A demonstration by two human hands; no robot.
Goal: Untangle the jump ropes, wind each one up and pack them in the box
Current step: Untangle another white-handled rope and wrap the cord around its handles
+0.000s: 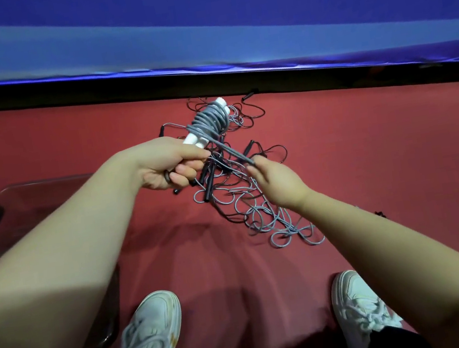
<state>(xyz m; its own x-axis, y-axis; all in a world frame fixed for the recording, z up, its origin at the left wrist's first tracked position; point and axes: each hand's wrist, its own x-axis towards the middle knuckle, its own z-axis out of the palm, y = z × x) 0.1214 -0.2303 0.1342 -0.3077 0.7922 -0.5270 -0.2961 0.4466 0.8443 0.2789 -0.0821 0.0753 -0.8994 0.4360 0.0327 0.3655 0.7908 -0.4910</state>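
**Winding a grey jump rope above the tangle, as seen on my remote feed.**

Nearest me, two white lace-up sneakers [150, 331] stand on the red matte floor [368, 153]. Above them the left hand [167, 165] has its fingers curled round a pair of white plastic handles [192, 139] wrapped in coils of grey cord [211, 120]. The right hand [277, 181] pinches that cord's taut free tail [231, 151] at its fingertips. Beyond lies the loose tangle of grey and black ropes [244, 201], apart from the dark see-through plastic box [46, 189] at left. A blue banner [200, 29] closes the scene. I judge the wind goes best with the tail pulled tight, each turn laid beside the last, and the end tucked under a coil.
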